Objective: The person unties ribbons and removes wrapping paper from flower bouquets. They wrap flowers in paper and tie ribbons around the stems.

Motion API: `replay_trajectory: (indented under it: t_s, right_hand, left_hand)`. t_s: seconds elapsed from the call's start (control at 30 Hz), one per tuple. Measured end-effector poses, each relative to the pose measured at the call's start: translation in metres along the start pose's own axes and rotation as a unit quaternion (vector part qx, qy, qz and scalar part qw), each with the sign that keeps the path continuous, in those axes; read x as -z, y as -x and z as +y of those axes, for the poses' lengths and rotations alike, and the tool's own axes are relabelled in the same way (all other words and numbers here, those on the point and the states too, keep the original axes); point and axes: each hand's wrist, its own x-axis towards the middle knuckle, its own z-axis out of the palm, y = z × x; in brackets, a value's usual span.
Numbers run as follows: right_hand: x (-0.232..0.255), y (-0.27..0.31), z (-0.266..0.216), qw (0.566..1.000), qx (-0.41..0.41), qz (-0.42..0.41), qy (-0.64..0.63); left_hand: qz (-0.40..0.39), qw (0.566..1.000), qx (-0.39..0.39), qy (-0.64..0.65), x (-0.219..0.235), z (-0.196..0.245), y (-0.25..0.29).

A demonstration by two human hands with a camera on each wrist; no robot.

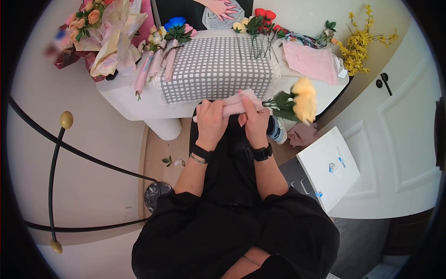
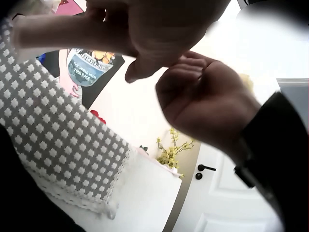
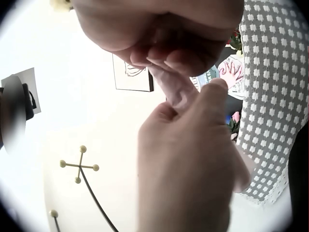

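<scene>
A pale yellow rose [image 1: 304,101] with green leaves points to the right over the lap in the head view. Pink wrapping paper [image 1: 234,109] surrounds its stem. My left hand [image 1: 211,123] grips the lower end of the wrapped stem. Close to the bloom, my right hand [image 1: 255,122] holds the upper part of the paper, thumb on top. In the right wrist view a stretch of the rolled paper [image 3: 174,89] shows between my two hands; the right fingers curl over it. My left hand hides much of the roll in the left wrist view.
Ahead stands a white table [image 1: 118,97] with a grey-and-white checked cloth [image 1: 218,69]. Several wrapped flowers [image 1: 144,72] lie at its left, red roses [image 1: 265,16] at the back, pink paper sheets [image 1: 309,60] at the right. A white-topped drawer cabinet [image 1: 332,158] stands to my right.
</scene>
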Motion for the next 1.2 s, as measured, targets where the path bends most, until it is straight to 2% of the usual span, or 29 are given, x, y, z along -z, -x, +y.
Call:
replay_trajectory:
  t_s: [0.1,0.17,0.23,0.27,0.33,0.4,0.47,0.5,0.57,0.63,0.67,0.83,0.93,0.97,1.07,1.2]
  right_hand:
    - [0.008,-0.002,-0.007,0.998,-0.035,-0.022,0.052]
    - [0.013,-0.002,-0.014,0.991,-0.052,-0.125,-0.008]
    - [0.022,-0.001,-0.017,0.988,-0.062,-0.142,-0.015]
    - [0.026,0.000,-0.017,0.984,-0.073,-0.160,-0.021]
    - [0.036,-0.003,-0.013,0.987,-0.066,-0.147,-0.024]
    - [0.035,-0.004,-0.012,0.989,-0.061,-0.132,-0.026]
    - [0.028,-0.005,-0.008,0.997,0.014,-0.069,-0.008]
    - [0.026,-0.005,-0.008,0.997,0.016,-0.068,-0.009]
    - [0.022,-0.005,-0.009,0.998,0.009,-0.015,-0.068]
    - [0.019,-0.007,-0.012,0.998,0.009,0.017,-0.067]
    - [0.017,-0.008,-0.012,0.997,0.009,0.048,-0.067]
    - [0.019,-0.013,-0.008,0.989,0.030,0.100,-0.100]
    - [0.027,-0.018,-0.011,0.985,0.043,0.126,-0.111]
    - [0.031,-0.019,-0.011,0.984,0.044,0.134,-0.111]
    - [0.038,-0.024,-0.012,0.988,0.044,0.141,-0.050]
    - [0.024,-0.019,-0.001,0.993,-0.018,0.120,-0.008]
  left_hand:
    - [-0.031,0.999,-0.026,0.015,0.002,-0.006,0.002]
    - [-0.049,0.997,-0.045,0.025,0.006,-0.009,0.000]
    - [-0.165,0.979,-0.031,0.112,0.010,-0.010,-0.003]
    - [-0.166,0.979,-0.031,0.113,0.013,-0.008,-0.004]
    - [-0.282,0.943,0.018,0.177,0.021,-0.003,-0.008]
    - [-0.269,0.938,0.022,0.218,0.026,0.007,-0.014]
    - [-0.257,0.931,0.024,0.258,0.027,0.009,-0.013]
    - [-0.254,0.941,0.027,0.221,0.026,0.005,-0.011]
    - [-0.249,0.951,0.028,0.184,0.021,-0.004,-0.006]
    - [-0.194,0.973,-0.017,0.124,0.018,-0.015,-0.001]
    - [-0.194,0.973,-0.018,0.124,0.018,-0.016,-0.001]
    - [-0.168,0.983,-0.075,-0.020,0.021,-0.032,0.000]
    - [-0.152,0.983,-0.094,-0.036,0.024,-0.049,0.006]
    - [-0.181,0.979,-0.082,-0.051,0.030,-0.049,0.005]
    - [-0.182,0.975,-0.055,-0.118,0.046,-0.034,0.004]
    - [-0.168,0.985,-0.021,0.045,0.052,0.010,-0.022]
